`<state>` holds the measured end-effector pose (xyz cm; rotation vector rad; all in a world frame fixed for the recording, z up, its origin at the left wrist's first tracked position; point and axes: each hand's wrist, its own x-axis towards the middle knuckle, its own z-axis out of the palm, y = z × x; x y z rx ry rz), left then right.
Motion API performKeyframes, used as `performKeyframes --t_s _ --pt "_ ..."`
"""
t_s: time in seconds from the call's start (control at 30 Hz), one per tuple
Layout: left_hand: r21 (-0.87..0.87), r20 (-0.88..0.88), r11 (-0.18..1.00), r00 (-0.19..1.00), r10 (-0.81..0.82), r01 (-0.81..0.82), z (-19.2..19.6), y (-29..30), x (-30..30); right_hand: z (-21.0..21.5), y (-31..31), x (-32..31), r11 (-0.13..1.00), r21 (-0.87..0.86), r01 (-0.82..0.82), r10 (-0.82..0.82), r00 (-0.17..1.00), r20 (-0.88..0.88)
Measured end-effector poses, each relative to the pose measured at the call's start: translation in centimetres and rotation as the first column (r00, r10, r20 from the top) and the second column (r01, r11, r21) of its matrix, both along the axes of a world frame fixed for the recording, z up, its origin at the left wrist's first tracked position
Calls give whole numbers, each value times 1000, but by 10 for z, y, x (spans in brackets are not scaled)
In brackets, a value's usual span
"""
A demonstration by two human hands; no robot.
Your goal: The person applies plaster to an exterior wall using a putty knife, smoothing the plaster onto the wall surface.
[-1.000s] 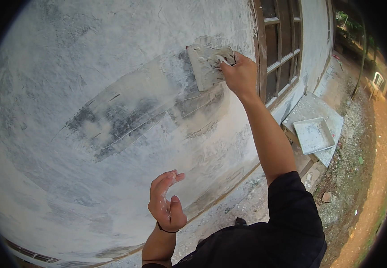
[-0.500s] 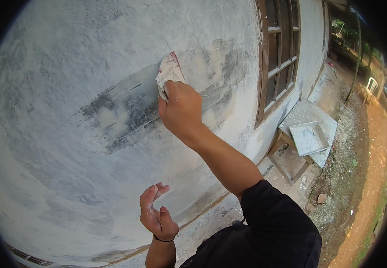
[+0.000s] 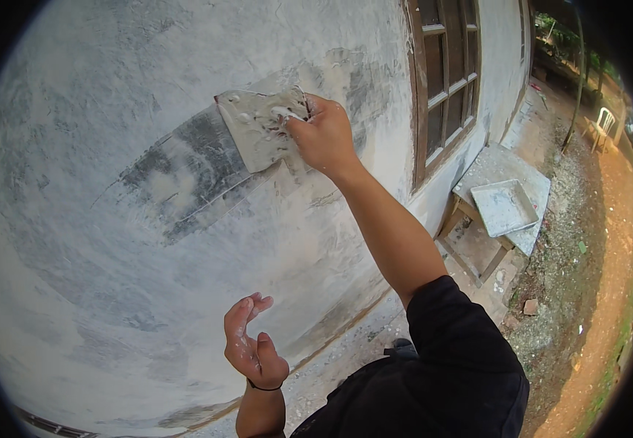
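My right hand [image 3: 325, 135] grips a wide, flat putty knife [image 3: 254, 131] whose face is smeared with pale filler. Its blade lies against the wall [image 3: 126, 292], across a dark grey streaked patch [image 3: 207, 150] where white filler has been spread. The fingers close round the knife's near end, and its handle is mostly hidden by them. Lower down, my left hand [image 3: 254, 347] hangs in front of the wall with fingers curved and apart, holding nothing. White smears mark its fingers, and a thin dark band circles the wrist.
A brown-framed window [image 3: 444, 80] is set in the wall to the right. Below it, a small wooden table [image 3: 495, 164] bears a shallow white tray [image 3: 506, 208] stained with filler. Farther right lie gravel, a dirt path [image 3: 586, 314] and a pale chair [image 3: 603, 125].
The putty knife has turned from nearly edge-on to broad face showing, its blade now reaching farther left over the dark patch. My right hand has moved up and right; my left hand barely shifted.
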<state>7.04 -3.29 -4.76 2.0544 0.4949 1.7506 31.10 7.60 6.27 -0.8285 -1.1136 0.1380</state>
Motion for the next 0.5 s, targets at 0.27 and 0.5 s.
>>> performKeyframes --t_s 0.27,0.5 --pt "-56 -49 998 999 5 -8 -1 1 90 -16 8 152 881 -28 472 -468 878 101" --pt "-89 -55 996 998 25 -30 3 0 111 -5 -26 155 877 151 457 -468 883 45"
